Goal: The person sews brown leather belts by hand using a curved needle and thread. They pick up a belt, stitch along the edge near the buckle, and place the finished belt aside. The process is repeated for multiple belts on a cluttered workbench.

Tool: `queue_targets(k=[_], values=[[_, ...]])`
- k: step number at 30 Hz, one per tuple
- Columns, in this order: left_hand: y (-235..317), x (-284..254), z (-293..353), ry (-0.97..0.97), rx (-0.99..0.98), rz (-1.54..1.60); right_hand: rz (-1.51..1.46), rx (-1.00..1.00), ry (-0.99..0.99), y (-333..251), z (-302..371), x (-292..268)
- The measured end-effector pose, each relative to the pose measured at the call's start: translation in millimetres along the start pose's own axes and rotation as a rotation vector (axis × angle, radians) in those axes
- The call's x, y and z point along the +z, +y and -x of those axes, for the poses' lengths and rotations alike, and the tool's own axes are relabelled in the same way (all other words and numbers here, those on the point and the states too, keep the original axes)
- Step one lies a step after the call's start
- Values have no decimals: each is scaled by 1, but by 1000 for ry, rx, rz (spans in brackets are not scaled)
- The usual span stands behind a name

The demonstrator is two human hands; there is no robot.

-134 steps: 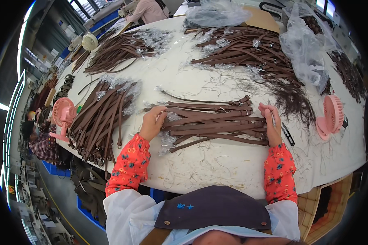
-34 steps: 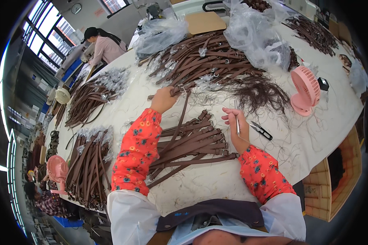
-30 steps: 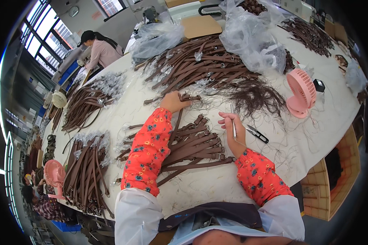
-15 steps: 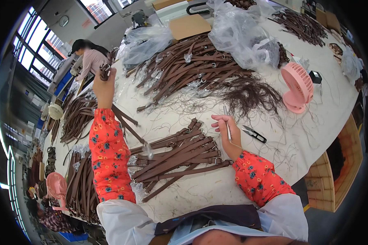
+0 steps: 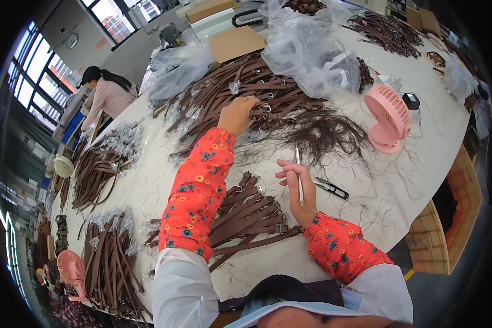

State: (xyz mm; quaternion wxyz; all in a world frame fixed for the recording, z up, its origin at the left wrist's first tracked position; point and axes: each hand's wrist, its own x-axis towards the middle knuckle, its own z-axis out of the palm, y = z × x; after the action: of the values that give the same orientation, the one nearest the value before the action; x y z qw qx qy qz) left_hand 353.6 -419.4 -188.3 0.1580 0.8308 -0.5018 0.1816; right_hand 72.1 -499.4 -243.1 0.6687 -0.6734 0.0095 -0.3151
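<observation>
My left hand (image 5: 237, 117) reaches out over the large heap of brown belts (image 5: 218, 93). Its fingers are bent round a brown belt (image 5: 264, 111) close to a silver buckle; the fingertips are partly hidden. Closer to me, my right hand (image 5: 302, 192) is raised over the table with a slim silver pen-like tool (image 5: 298, 172) held upright against the palm, some fingers loosely curled. Black-handled thread snips (image 5: 332, 188) lie just right of that hand. Below it is a smaller fanned pile of brown belts (image 5: 251, 218), partly covered by my left sleeve.
Dark loose threads (image 5: 328, 131) are heaped beyond my right hand, beside a pink fan (image 5: 387, 117). Clear plastic bags (image 5: 311, 52) and cardboard (image 5: 236, 44) lie behind the heap. More belts (image 5: 106, 262) lie at left. A person (image 5: 109, 98) works at the far left.
My left hand has swung right from the far left, where it held up brown belts, down to the large heap; those belts have left it. My right hand keeps the silver tool. The view has shifted slightly.
</observation>
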Motion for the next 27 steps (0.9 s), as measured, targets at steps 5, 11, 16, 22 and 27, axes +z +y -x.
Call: queue_targets(k=[5, 11, 16, 22, 27], values=[[7, 60, -19, 158, 131, -4, -36, -12, 25, -3, 2, 4], [19, 47, -21, -186, -69, -19, -17, -45, 39, 0, 2, 1], [14, -53, 3, -62, -37, 160, -53, -14, 50, -2, 1, 1], [24, -142, 92, -173, 30, 111, 83, -208, 119, 7, -7, -2], [54, -140, 167, -205, -1, 127, 229, -217, -7, 13, -6, 5]])
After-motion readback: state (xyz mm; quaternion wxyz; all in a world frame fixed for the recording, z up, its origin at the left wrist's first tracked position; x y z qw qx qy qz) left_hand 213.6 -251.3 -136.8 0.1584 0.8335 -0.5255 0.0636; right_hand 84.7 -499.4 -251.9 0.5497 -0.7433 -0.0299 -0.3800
